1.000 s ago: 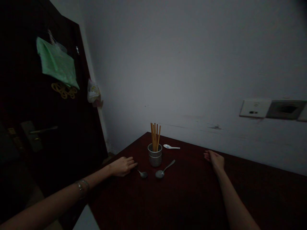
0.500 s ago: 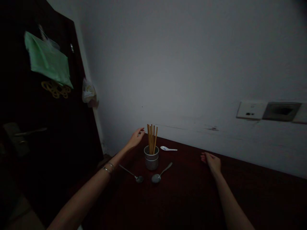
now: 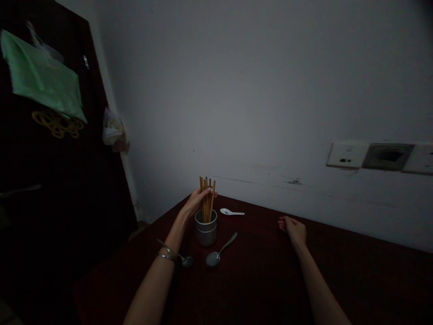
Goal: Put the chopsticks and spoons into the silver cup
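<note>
Left hand (image 3: 195, 201) around chopsticks (image 3: 206, 211), fingers partly hidden, can't tell if gripping | wrist covers spoon (image 3: 187, 262) handle's middle | right hand (image 3: 295, 231) loosely closed

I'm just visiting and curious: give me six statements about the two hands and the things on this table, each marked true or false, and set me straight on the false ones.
1. The chopsticks stand in the cup. True.
2. The cup lies on its side. False: it stands upright.
3. The left hand is around the chopsticks. True.
4. The white spoon lies apart from the right hand. True.
5. The right hand is nearer the cup than the left hand. False: the left is nearer.
6. The white spoon is in the cup. False: it lies on the table.
</note>
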The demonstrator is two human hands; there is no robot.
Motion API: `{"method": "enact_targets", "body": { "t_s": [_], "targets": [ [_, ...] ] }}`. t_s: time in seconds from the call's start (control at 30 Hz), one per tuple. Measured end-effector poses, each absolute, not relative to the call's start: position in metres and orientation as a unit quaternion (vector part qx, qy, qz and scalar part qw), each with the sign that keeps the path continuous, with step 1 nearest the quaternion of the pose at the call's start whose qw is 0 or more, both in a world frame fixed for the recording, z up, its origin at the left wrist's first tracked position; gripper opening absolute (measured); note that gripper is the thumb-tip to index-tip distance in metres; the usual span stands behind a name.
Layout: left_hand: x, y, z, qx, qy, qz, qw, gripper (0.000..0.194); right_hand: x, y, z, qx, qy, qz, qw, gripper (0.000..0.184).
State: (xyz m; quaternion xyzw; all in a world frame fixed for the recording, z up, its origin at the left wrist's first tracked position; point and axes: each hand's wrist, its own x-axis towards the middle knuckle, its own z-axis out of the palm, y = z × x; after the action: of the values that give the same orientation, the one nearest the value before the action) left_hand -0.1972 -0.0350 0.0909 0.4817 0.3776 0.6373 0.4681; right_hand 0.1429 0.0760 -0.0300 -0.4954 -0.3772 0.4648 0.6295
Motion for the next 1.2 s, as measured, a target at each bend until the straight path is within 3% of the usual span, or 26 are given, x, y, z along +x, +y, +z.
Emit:
{"method": "enact_targets", "body": {
  "t_s": [0.3,0.9,1.2],
  "targets": [
    [-0.2,-0.039,0.088,0.512,0.384,0.582,0.502,0.027,0.143,0.074,-0.028,-0.517,-0.395,0.442,0.617,0.012],
    [-0.196,-0.049,0.1,0.469,0.371,0.61,0.52,0.022,0.146,0.075,-0.032,-0.496,-0.412,0.455,0.614,0.014],
    [-0.202,-0.052,0.115,0.451,0.386,0.657,0.464,0.021,0.147,0.079,-0.036,-0.483,-0.416,0.46,0.618,0.013]
  ]
}}
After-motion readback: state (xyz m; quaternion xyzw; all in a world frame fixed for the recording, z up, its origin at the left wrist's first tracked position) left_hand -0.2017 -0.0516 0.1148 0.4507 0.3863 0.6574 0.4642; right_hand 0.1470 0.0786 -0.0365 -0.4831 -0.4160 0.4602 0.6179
